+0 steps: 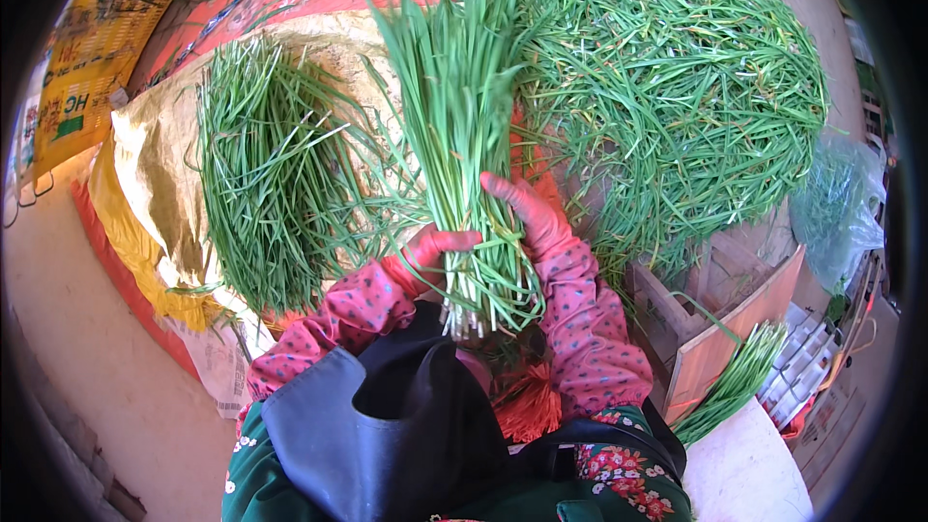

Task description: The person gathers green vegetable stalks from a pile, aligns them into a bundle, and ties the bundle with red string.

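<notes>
A thick bunch of garlic chives (464,116) stands in front of me, leaf tips pointing away and pale cut ends towards my apron. My left hand (435,254) is wrapped around its lower stems, thumb across the front. Higher up on the right side, my right hand (529,210) holds the same bunch, with one digit lying over the front and the rest hidden behind. Some leaves hang bent over near the right wrist. Both hands appear to wear reddish gloves, below pink dotted sleeves. The upper leaves are slightly blurred.
Left of the bunch, a heap of chives (272,181) lies on a pale woven sack (156,181). A large loose pile (674,87) spreads at the right. Nearby are a wooden frame (739,326), more chives (739,384), red strings (533,402) and a yellow crate (94,65).
</notes>
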`<state>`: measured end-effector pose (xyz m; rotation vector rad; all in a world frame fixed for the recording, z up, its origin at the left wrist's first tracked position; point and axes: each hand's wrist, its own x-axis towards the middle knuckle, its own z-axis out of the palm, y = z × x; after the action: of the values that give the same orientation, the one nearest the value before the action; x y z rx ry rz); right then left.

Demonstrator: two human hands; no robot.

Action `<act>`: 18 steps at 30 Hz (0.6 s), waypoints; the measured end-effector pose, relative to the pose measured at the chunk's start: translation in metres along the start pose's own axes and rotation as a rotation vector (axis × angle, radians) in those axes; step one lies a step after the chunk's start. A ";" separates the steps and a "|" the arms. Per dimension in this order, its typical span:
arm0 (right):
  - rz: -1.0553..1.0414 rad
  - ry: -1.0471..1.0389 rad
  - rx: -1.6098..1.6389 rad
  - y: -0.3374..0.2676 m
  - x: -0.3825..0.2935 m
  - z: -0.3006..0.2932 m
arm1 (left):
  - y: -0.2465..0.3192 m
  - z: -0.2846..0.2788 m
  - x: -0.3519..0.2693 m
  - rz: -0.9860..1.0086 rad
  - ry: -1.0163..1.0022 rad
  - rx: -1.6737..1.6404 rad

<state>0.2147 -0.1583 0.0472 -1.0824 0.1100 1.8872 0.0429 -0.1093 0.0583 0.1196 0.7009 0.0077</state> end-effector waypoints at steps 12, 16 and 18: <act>-0.286 0.092 -0.613 0.001 -0.028 -0.014 | 0.011 0.019 0.013 0.396 0.169 0.257; -0.492 0.139 -0.603 -0.035 -0.082 0.014 | 0.022 0.061 0.004 0.544 0.101 0.565; -0.596 0.178 -0.723 -0.045 -0.118 0.008 | 0.028 0.097 0.013 0.679 -0.093 0.663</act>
<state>0.2650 -0.2077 0.1519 -1.5433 -0.7676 1.2888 0.1160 -0.0909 0.1269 0.9844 0.5203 0.4197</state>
